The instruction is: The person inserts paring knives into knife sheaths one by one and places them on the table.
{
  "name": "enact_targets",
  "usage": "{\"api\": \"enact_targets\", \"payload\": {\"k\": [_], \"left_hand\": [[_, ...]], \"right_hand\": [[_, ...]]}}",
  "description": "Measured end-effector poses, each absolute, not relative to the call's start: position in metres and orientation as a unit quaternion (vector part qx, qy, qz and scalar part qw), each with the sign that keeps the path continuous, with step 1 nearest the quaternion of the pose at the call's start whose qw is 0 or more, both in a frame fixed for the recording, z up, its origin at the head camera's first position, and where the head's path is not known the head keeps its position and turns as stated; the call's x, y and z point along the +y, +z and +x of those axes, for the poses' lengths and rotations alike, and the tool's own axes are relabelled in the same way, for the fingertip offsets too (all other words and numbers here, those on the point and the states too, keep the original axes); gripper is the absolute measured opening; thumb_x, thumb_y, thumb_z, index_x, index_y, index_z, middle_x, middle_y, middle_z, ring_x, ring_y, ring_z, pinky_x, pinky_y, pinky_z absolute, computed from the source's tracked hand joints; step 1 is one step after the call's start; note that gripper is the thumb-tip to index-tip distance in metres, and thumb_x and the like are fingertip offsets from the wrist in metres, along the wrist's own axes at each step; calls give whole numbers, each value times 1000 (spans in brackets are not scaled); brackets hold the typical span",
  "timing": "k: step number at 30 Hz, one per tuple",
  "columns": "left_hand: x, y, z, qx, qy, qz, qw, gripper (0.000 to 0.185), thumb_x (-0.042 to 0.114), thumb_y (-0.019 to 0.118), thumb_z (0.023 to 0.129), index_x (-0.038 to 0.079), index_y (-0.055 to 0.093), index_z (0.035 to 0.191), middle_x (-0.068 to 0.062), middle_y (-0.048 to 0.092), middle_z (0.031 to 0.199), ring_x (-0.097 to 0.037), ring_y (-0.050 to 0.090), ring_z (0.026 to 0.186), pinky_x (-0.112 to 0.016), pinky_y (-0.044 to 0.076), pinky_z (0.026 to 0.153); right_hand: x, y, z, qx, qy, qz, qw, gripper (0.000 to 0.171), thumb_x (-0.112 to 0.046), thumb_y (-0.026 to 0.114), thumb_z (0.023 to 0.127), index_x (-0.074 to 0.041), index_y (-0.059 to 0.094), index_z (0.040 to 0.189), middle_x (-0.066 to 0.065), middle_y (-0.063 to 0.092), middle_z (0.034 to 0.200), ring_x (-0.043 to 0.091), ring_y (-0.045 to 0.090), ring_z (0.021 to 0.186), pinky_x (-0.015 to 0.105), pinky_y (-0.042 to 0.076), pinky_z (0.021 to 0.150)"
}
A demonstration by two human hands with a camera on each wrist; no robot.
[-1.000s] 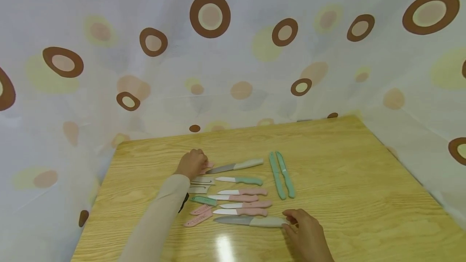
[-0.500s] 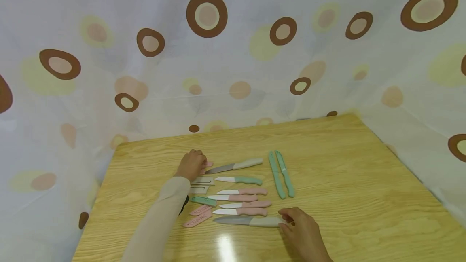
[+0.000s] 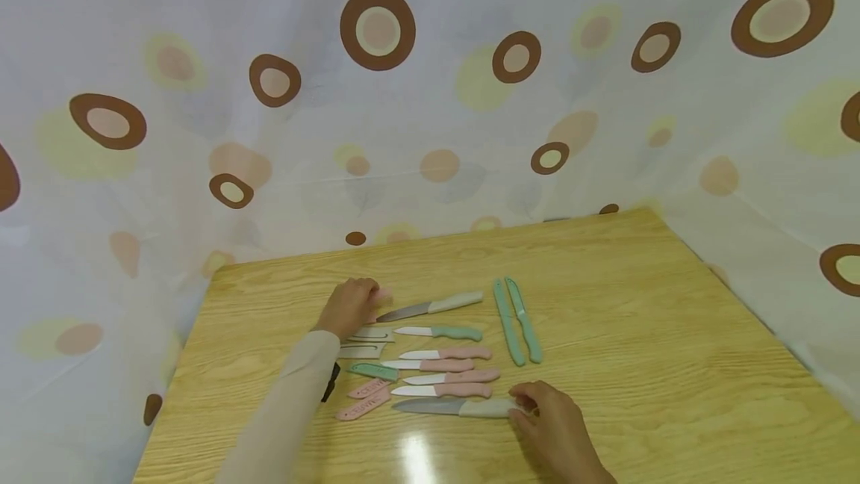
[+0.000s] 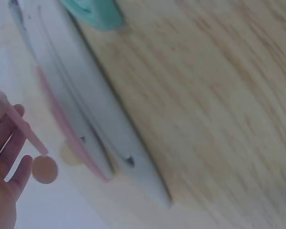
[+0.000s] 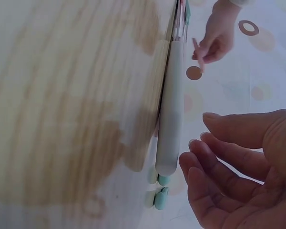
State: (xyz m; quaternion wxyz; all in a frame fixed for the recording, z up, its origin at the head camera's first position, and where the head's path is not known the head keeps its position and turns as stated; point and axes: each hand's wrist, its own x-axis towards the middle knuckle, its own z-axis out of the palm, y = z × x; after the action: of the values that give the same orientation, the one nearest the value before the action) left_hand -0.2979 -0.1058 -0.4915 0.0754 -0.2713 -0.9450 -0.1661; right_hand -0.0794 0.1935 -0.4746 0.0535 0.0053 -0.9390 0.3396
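Left hand [image 3: 351, 303] pinches a thin pink plastic blade sheath [image 3: 380, 297] — mostly hidden; right hand [image 3: 552, 424], fingers loose, nears the grey-handled knife [image 3: 462, 408] on the wooden bench [image 3: 638, 334].

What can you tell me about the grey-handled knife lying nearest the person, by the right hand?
The knife lies flat on the wooden table, the nearest of the row, its dark grey blade pointing left and its pale grey-beige handle pointing right. The handle looks like smooth plastic with a rounded butt. The right hand is at that butt end with its fingers loosely curled; they look just short of contact in the wrist view. A pink-handled knife lies parallel just beyond it.
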Motion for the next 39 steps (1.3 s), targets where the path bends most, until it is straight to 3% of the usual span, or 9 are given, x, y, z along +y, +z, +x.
{"api": "enact_targets", "payload": {"k": [5,8,11,19,28,39], "left_hand": [[-113,-475,-284,-917,-190,-320,144,18,12,64,93,1,66,107,-11,67,101,-26,62,91,-42,53,82],[-116,-465,-275,-898,-181,-355,187,19,12,69,89,3,67,105,-9,67,102,-26,62,94,-42,52,84],[-117,-455,-265,-884,-178,-380,205,21,10,73,86,5,68,105,-7,67,103,-24,61,96,-41,52,84],[-119,-427,-239,-863,-200,-415,208,24,10,73,85,9,68,108,-3,66,104,-19,61,98,-38,53,85],[-113,-409,-214,-840,-221,-444,219,28,10,76,82,8,68,109,-2,66,106,-18,61,100,-33,53,84],[-111,-408,-202,-829,-227,-455,234,31,11,78,80,11,69,110,0,65,106,-17,60,100,-40,51,92]], "right_hand": [[191,-476,-91,-941,326,45,82,22,-1,78,76,-4,70,96,1,67,85,16,64,79,30,57,73],[186,-475,-102,-942,302,88,118,23,1,80,72,-2,70,92,4,69,83,19,66,76,29,58,71],[180,-471,-114,-938,306,113,121,19,0,78,75,-1,70,91,6,70,84,19,66,75,29,58,69],[155,-464,-147,-933,331,126,67,13,-12,74,83,-3,72,92,2,69,83,14,64,75,30,56,66],[134,-466,-164,-944,306,119,40,12,-6,73,83,-1,73,94,5,68,83,18,64,77,36,55,69],[146,-476,-185,-953,271,133,23,9,-1,67,87,4,72,94,9,66,86,24,63,82,37,55,74]]}}
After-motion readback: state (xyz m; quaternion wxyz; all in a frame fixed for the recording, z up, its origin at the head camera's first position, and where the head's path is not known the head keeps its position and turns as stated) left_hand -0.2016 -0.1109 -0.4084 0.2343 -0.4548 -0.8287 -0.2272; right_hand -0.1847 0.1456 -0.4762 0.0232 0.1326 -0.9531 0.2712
